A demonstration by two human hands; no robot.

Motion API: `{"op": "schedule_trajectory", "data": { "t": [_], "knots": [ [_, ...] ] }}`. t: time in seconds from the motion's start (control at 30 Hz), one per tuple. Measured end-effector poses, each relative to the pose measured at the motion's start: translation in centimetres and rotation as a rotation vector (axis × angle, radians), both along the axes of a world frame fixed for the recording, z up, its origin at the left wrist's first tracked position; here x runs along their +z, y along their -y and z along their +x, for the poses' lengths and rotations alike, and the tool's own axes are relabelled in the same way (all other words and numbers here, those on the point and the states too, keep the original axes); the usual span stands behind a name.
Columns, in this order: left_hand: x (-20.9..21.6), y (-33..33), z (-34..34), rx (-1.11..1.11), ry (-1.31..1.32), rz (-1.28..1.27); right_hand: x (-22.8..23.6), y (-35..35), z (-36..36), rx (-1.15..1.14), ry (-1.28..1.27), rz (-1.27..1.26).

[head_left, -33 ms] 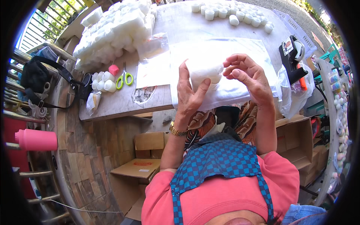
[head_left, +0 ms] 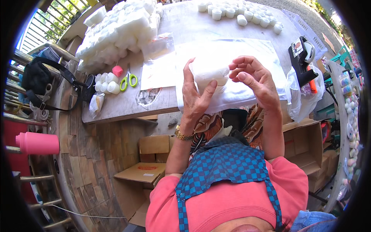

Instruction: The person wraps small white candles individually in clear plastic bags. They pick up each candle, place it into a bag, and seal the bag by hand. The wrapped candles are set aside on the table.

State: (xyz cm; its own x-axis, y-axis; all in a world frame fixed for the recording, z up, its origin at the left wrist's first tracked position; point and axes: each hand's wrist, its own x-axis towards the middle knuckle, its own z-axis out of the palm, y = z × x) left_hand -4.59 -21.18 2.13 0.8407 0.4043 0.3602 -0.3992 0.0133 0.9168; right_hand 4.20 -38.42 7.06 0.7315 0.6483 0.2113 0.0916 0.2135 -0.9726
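A white, rounded pack wrapped in clear plastic [head_left: 208,73] is gripped by my left hand [head_left: 191,92], thumb on its near side and fingers behind its left side. My right hand [head_left: 257,79] is raised just right of the pack, palm turned toward it, fingers bent but apart. Nothing shows in that hand, and its fingertips come close to the plastic's right end; whether they touch it I cannot tell. Both hands are above a bright white sheet [head_left: 253,50] spread over the table's near edge. Glare washes out the pack's upper part.
Wrapped white packs [head_left: 119,34] are heaped at the far left. Loose white cups [head_left: 255,17] stand at the back. Left of the sheet lie green-handled scissors [head_left: 128,82], small white cups [head_left: 107,83] and a flat plastic bag [head_left: 158,73]. A black tape dispenser [head_left: 299,62] sits right.
The pack has tipped very slightly in my left hand. Both hands keep almost the same place and pose.
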Motion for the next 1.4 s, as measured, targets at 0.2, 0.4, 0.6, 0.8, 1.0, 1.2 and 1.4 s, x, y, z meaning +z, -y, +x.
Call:
{"op": "schedule_trajectory", "data": {
  "t": [0.2, 0.4, 0.6, 0.8, 1.0, 1.2, 1.4],
  "knots": [
    [-0.5, -0.5, -1.2, 0.182, 0.09, 0.378, -1.3, -1.4, -2.2, -0.246, 0.228, -0.029],
    [-0.9, 0.8, -1.5, 0.15, 0.227, 0.028, -2.3, -2.7, -3.6, -0.383, 0.378, 0.034],
    [-0.8, 1.9, -3.0, 0.244, 0.137, 0.315, -2.5, -3.5, -2.1, -0.42, 0.346, 0.126],
    [-1.9, 1.5, -3.3, 0.295, 0.196, 0.513, -3.2, -3.4, -2.5, -0.547, 0.434, 0.029],
    [-1.5, 1.4, -3.3, 0.223, 0.179, 0.452, -3.3, -3.0, -4.7, -0.513, 0.262, 0.167],
    [-2.0, 1.8, -3.2, 0.204, 0.242, 0.423, -3.4, -3.1, -5.7, -0.537, 0.23, 0.139],
    [-0.3, 1.5, -3.4, 0.317, 0.272, 0.682, -4.1, -2.4, -5.6, -0.501, 0.287, 0.146]
  ]
}}
